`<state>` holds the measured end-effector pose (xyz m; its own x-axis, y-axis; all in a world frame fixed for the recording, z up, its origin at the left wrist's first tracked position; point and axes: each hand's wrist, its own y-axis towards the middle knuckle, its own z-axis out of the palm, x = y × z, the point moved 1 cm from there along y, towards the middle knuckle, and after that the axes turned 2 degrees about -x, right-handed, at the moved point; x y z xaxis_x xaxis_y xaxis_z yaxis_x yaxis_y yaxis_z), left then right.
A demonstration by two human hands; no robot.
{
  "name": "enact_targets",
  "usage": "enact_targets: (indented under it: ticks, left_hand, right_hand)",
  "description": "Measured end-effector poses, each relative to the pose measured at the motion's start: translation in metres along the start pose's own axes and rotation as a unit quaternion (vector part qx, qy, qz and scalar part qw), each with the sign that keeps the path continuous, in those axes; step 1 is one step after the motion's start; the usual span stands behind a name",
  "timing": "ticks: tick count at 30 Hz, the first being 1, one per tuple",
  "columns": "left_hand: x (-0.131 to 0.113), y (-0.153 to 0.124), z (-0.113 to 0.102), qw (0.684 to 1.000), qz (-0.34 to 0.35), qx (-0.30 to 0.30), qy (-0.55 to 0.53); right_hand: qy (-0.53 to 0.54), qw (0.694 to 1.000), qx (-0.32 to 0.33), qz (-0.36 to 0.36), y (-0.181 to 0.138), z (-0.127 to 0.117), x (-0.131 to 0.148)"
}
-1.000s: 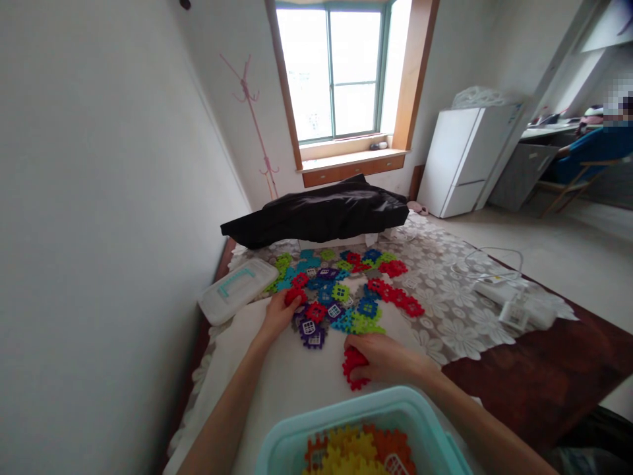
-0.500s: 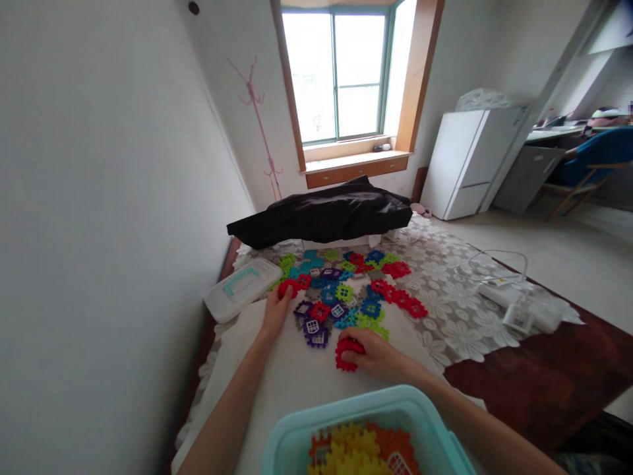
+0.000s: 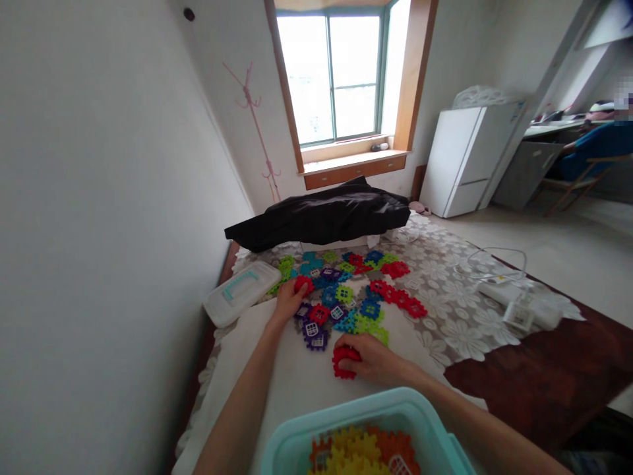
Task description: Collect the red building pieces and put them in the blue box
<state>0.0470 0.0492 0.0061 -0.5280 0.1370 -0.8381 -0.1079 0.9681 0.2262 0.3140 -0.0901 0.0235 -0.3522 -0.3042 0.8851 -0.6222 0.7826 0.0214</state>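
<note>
Several interlocking plastic tiles [image 3: 346, 290] in red, blue, green and purple lie spread over the table. My left hand [image 3: 285, 305] reaches to the pile's left edge, its fingers closed on a red tile [image 3: 302, 284]. My right hand [image 3: 372, 357] rests nearer to me on the white cloth and grips a small stack of red tiles [image 3: 342, 363]. Just below it, at the bottom edge, stands a teal bin [image 3: 346, 414] holding orange and yellow tiles [image 3: 361, 452].
A clear lidded box [image 3: 242, 291] lies left of the pile by the wall. A black cloth [image 3: 321, 214] covers the table's far end. White chargers and cables [image 3: 514, 297] lie at the right. A white fridge [image 3: 469, 161] and a seated person [image 3: 593, 155] are beyond.
My left hand moved slightly right along the pile's edge with a red tile. My right hand slid left and a bit away from me with the red stack.
</note>
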Motion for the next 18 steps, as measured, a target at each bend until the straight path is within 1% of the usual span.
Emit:
enact_targets:
  ticks: [3, 6, 8, 10, 11, 12, 15, 16, 18]
  left_hand:
    - [0.004, -0.003, -0.003, 1.0, 0.004, -0.01, -0.001]
    - [-0.002, -0.006, -0.009, 0.998, 0.014, -0.052, -0.031]
    - [-0.014, -0.012, -0.011, 0.993, 0.023, -0.084, -0.074]
    - [-0.032, -0.024, -0.007, 0.989, 0.035, -0.089, -0.114]
    - [-0.042, -0.033, -0.002, 0.988, 0.041, -0.074, -0.127]
    - [-0.053, -0.043, 0.006, 0.988, 0.047, -0.044, -0.14]
    - [-0.084, -0.079, 0.038, 0.979, 0.042, 0.068, -0.189]
    - [-0.092, -0.09, 0.048, 0.972, 0.035, 0.098, -0.209]
    - [-0.103, -0.108, 0.066, 0.956, -0.005, 0.127, -0.264]
  right_hand:
    - [0.015, 1.0, -0.003, -0.007, -0.001, 0.0, -0.002]
    - [0.044, 0.998, -0.024, -0.027, 0.0, 0.001, -0.004]
    - [0.083, 0.994, -0.067, -0.032, 0.001, 0.0, -0.006]
    - [0.136, 0.98, -0.14, -0.027, 0.003, -0.004, -0.008]
    - [0.163, 0.969, -0.184, -0.023, 0.003, -0.007, -0.009]
    - [0.187, 0.955, -0.232, -0.017, 0.004, -0.01, -0.01]
    - [0.237, 0.902, -0.361, 0.012, 0.004, -0.021, -0.016]
    - [0.249, 0.886, -0.391, 0.024, 0.004, -0.024, -0.018]
    - [0.263, 0.865, -0.425, 0.038, 0.005, -0.03, -0.022]
